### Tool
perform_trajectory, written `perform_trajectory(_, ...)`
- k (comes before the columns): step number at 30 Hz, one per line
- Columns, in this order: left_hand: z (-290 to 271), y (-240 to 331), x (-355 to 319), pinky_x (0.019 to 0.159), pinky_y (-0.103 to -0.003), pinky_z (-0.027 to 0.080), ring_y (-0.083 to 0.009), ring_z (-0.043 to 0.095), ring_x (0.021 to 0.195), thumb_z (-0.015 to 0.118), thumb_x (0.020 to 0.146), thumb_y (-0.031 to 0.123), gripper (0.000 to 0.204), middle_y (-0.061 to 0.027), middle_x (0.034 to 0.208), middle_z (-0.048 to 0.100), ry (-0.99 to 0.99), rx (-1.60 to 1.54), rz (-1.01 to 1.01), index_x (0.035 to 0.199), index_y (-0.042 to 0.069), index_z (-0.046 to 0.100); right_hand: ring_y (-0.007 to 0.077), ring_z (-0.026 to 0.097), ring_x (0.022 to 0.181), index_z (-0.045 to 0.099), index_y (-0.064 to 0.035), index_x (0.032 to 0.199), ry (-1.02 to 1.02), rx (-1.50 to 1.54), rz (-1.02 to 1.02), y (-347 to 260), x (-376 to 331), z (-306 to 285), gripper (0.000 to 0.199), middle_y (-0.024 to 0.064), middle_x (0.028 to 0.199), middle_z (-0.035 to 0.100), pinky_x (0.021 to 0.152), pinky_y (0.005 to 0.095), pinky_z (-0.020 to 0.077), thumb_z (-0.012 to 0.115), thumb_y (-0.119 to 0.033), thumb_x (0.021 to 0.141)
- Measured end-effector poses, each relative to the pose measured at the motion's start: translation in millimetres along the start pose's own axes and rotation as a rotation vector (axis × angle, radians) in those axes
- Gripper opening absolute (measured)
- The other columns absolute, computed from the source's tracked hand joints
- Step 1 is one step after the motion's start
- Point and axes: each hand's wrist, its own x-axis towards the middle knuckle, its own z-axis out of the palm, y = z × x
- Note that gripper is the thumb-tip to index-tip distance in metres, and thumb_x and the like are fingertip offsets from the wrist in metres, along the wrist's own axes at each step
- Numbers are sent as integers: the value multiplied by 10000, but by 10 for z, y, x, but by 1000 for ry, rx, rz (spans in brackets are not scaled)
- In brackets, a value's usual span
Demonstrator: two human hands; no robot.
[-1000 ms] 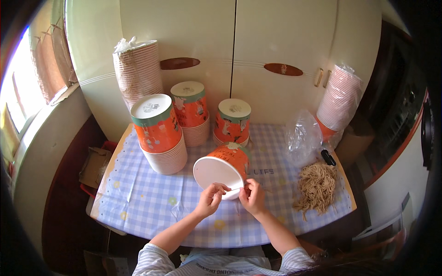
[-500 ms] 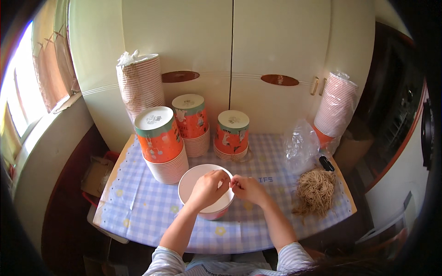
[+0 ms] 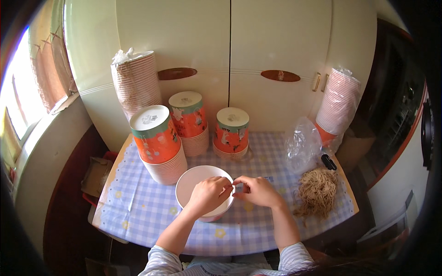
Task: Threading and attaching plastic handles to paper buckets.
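A white-lined paper bucket (image 3: 186,184) stands mouth up near the table's front edge. My left hand (image 3: 209,195) reaches across its opening to the right-hand rim, fingers pinched together. What the pinch holds, if anything, is too small to make out. Just outside that rim is my right hand (image 3: 258,191), its thumb and forefinger curved with a gap between them. The fingertips of both hands nearly meet at the rim. Behind the bucket stand upside-down stacks of orange and green paper buckets: a tall one (image 3: 159,145) at left, another (image 3: 189,122) behind it, and a shorter one (image 3: 231,133).
Far left, a tall stack of buckets (image 3: 136,85) leans in plastic; a wrapped stack (image 3: 338,103) stands far right. A clear plastic bag (image 3: 301,145), a small black object (image 3: 328,162) and a bundle of tan twine (image 3: 317,191) lie at right on the checked tablecloth (image 3: 142,216).
My right thumb and forefinger have come apart from a closer pinch, and that hand has shifted slightly right. My left hand remains at the rim. The view has shifted a little.
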Motion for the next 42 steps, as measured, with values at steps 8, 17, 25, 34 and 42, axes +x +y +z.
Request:
perform_trajectory(8, 51, -51, 12, 596, -358, 488, -267, 610, 655, 577, 788, 173, 123, -82, 772, 629, -17, -85, -56, 828, 60, 602, 128, 582, 574, 639, -31, 867, 124, 103, -102, 47, 44, 98, 166, 90, 652, 614, 542, 273, 456, 659, -155, 759)
perform_trajectory(17, 150, -132, -5, 738, -381, 477, -280, 584, 875, 570, 784, 176, 185, -103, 951, 616, -73, -8, 16, 925, 62, 603, 93, 604, 656, 618, -2, 880, 126, 471, -24, 44, 34, 44, 124, 61, 704, 641, 588, 230, 477, 593, -110, 825)
perform_trajectory(25, 163, -57, 7, 681, -399, 474, -302, 602, 755, 545, 806, 176, 141, -127, 775, 628, -121, -88, -68, 834, 68, 632, 70, 564, 615, 565, 3, 899, 128, 554, -103, 87, 35, 91, 147, 50, 669, 614, 560, 217, 454, 585, -131, 844)
perform_trajectory(34, -40, -150, 22, 626, -379, 484, -295, 620, 664, 550, 789, 156, 151, -145, 738, 636, -33, -148, -198, 836, 35, 627, 10, 452, 621, 518, -33, 967, 77, 491, -35, 109, -140, -253, 183, -44, 683, 518, 551, 171, 380, 598, -53, 804)
perform_trajectory(42, -74, -177, 24, 636, -342, 495, -269, 632, 687, 542, 795, 125, 134, -128, 754, 643, 19, -170, -188, 814, 13, 613, 187, 599, 640, 544, -103, 1044, -72, 23, -93, 151, -92, -201, 288, 75, 748, 610, 580, 302, 465, 622, -159, 773)
